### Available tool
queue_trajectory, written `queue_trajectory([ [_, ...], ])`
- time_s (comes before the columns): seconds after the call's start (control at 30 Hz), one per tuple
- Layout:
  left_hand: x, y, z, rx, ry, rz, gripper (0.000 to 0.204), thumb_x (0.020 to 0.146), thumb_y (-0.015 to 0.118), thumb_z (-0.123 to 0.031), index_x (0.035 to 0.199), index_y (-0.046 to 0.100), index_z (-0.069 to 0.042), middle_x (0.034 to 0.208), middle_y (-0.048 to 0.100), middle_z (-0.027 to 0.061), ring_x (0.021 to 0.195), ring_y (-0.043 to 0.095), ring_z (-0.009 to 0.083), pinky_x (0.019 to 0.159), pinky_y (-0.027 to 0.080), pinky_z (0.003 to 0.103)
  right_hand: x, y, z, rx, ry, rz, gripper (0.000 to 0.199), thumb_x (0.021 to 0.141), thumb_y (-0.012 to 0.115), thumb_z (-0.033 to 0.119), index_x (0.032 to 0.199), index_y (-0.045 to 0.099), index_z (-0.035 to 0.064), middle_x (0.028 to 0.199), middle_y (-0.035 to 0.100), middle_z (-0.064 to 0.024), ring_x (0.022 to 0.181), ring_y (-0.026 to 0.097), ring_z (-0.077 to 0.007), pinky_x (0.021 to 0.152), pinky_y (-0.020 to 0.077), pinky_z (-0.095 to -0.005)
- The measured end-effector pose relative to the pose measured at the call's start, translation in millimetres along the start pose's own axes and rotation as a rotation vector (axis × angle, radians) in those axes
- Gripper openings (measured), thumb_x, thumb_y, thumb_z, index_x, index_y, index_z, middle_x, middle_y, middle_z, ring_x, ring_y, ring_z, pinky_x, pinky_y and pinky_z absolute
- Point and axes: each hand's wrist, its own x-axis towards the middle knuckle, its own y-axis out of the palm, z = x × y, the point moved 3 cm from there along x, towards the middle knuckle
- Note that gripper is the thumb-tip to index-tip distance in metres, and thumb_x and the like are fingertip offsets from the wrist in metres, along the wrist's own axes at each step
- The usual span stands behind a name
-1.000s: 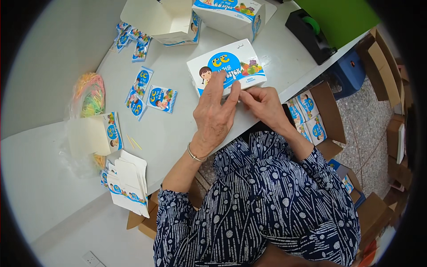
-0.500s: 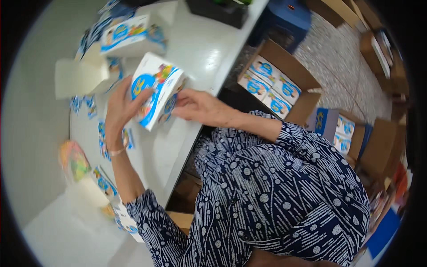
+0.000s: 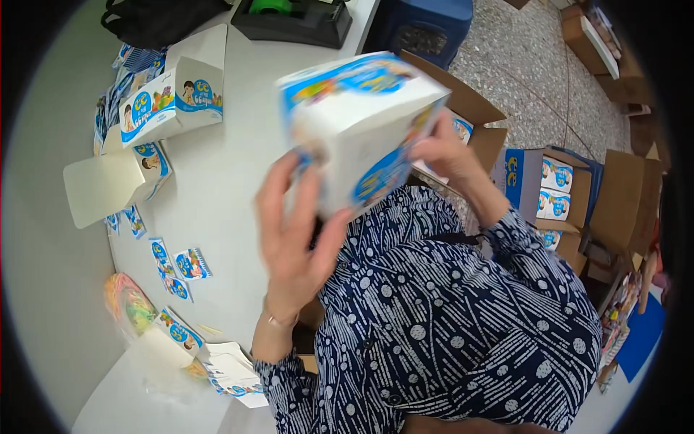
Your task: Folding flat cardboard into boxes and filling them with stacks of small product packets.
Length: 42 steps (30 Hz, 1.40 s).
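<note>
A white and blue printed carton box (image 3: 361,137) is held up, tilted and slightly blurred, between my two hands above the table's right edge. Its lower left side rests against the fingers and thumb of my left hand (image 3: 289,242). My right hand (image 3: 450,155) grips the opposite edge, thumb on the near face and the other fingers partly hidden behind. On the table to the left stand two similar cartons with raised flaps, an upper carton (image 3: 155,108) and a lower carton (image 3: 141,177). Several small printed sachets (image 3: 191,264) lie below them.
A black tape dispenser (image 3: 293,25) with green tape and a dark bag (image 3: 163,18) sit at the far side. Flattened cartons (image 3: 231,365) lie at the near left. Right of the table, an open shipping box (image 3: 553,155) holds cartons; a blue stool (image 3: 423,29) stands beyond.
The carton has moved right and up off the table, turning as it goes. Both my hands have travelled right with it, and my view has shifted.
</note>
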Motion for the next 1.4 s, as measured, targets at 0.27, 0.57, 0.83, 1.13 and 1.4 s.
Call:
queue_trajectory([
  [0.27,0.8,55.7,14.5,-0.145,0.017,0.187,0.052,0.076,0.074,-0.009,0.125,0.058,-0.001,0.135,0.05,0.0172,0.117,0.053,0.0356,0.095,0.045,0.04,-14.0,-182.8,-4.4,-0.307,0.079,-0.254,0.054,0.073,0.076,0.01,0.119,0.049,0.0028,0.116,0.061,-0.0097,0.106,0.06,-0.0172,0.093,0.0489,-0.032],
  [0.57,-22.0,53.3,24.0,-0.178,-0.028,0.278,0.041,0.081,0.07,-0.009,0.12,0.059,0.001,0.126,0.057,0.0166,0.108,0.059,0.0338,0.089,0.048,0.04,40.3,-261.2,-125.7,-0.997,0.591,0.029,0.062,0.07,0.083,0.034,0.119,0.054,0.0091,0.105,0.052,-0.0021,0.099,0.049,-0.0128,0.084,0.0432,-0.0284],
  [0.83,23.1,-42.3,59.9,0.218,-0.051,-0.002,0.048,0.078,0.071,-0.009,0.124,0.058,-0.006,0.134,0.052,0.017,0.126,0.047,0.0377,0.103,0.04,0.047,67.3,-249.8,-168.4,-1.316,0.619,0.151,0.073,0.079,0.07,0.051,0.129,0.054,-0.0008,0.127,0.056,-0.0199,0.12,0.052,-0.0305,0.1,0.0424,-0.0384],
  [1.13,127.4,-125.4,177.9,0.662,0.004,0.153,0.091,0.062,0.077,-0.061,0.132,0.052,-0.008,0.133,0.049,0.0198,0.126,0.044,0.0376,0.104,0.031,0.048,61.2,-67.4,-63.9,-1.601,0.258,0.509,0.046,0.089,0.063,0.04,0.109,0.058,-0.0015,0.086,0.066,-0.0211,0.083,0.063,-0.0381,0.072,0.0494,-0.0455],
  [1.4,54.1,-90.0,87.1,0.531,0.049,0.245,0.055,0.066,0.081,-0.036,0.107,0.06,-0.008,0.099,0.059,0.0093,0.091,0.057,0.0286,0.084,0.043,0.038,47.9,88.9,29.2,-1.193,-0.552,0.348,0.053,0.079,0.075,0.027,0.121,0.055,0.0014,0.123,0.057,-0.0201,0.085,0.061,-0.0326,0.068,0.0503,-0.0381],
])
